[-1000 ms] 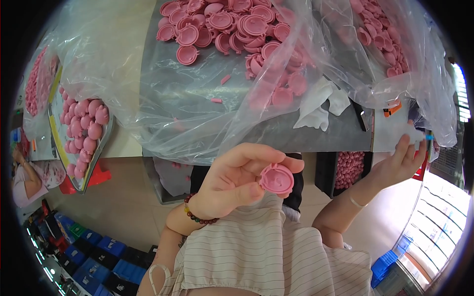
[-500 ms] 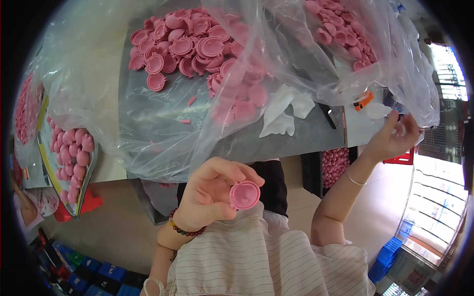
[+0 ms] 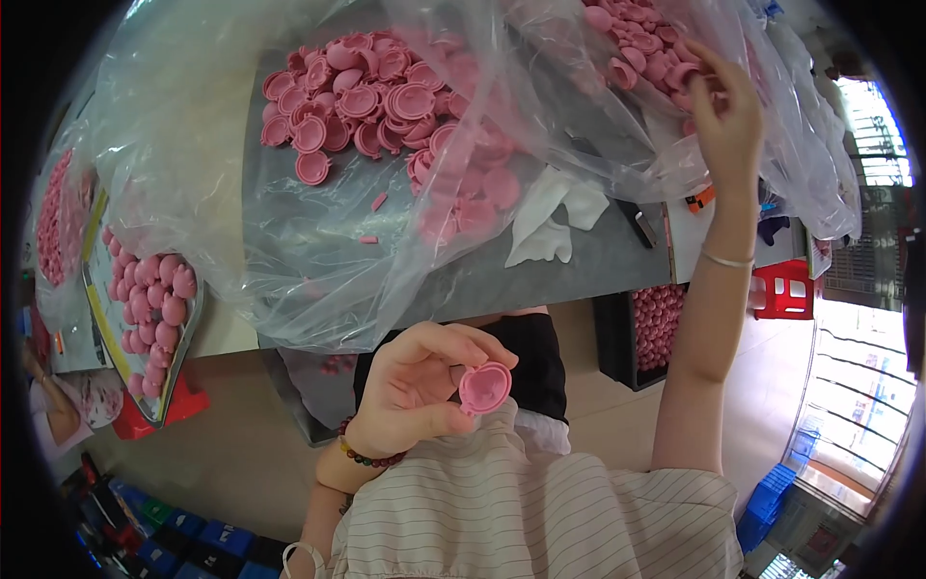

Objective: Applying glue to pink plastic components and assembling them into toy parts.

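Note:
My left hand is closed on a small round pink plastic half-shell, pinched between thumb and fingertips in front of my body. The shell's hollow side faces up at me, and a small tab shows on its rim. My right hand reaches out at the far right, its fingers apart and bent over a heap of pink shells in a clear plastic bag. Fingertips and thumb are right beside one shell; whether they touch it I cannot tell. Another heap of open pink shells lies on the grey tabletop.
Clear plastic sheeting drapes over the table edge. White cloth scraps and a dark flat tool lie on the table. At left is a tray of rounded pink pieces. Below stand a dark crate of pink parts and a red stool.
My right hand has moved forward and inward, from the table's right edge to the bagged pink shells. My left hand still holds its half-shell, almost in the same place.

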The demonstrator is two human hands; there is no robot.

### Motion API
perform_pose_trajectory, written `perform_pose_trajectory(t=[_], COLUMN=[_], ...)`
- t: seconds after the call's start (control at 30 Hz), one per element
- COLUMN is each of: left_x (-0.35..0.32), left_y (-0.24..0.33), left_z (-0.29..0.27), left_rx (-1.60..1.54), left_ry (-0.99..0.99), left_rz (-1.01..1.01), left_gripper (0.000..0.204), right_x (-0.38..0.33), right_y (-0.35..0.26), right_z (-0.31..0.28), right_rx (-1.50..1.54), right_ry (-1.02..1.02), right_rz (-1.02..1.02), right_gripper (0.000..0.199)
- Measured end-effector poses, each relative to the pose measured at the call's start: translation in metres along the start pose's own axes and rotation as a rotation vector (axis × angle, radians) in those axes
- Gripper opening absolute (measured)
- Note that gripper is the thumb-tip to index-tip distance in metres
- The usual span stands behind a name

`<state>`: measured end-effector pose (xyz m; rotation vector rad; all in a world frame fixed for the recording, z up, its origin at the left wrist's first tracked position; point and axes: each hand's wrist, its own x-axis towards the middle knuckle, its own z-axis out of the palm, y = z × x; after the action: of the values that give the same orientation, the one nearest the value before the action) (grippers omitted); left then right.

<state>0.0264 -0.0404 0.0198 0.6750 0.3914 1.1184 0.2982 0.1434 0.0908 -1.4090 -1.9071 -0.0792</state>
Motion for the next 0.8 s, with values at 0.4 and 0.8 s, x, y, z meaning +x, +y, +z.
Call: perform_pose_trajectory(t=[0.4,0.8], left_x=[0.006,0.004], left_y=[-0.004,-0.001], left_z=[-0.012,0.008], left_rx=[-0.146,0.245], left_ry=[-0.097,0.200], left_rz=[0.006,0.113], left_gripper=[0.041,0.047], right_x=[-0.137,-0.133], right_y=[-0.069,-0.090], right_z=[0.004,-0.008], right_rx=[0.261,0.384], right_ry=[-0.230,-0.272], right_rz=[-0.040,0.132], right_gripper=[0.030,0.032])
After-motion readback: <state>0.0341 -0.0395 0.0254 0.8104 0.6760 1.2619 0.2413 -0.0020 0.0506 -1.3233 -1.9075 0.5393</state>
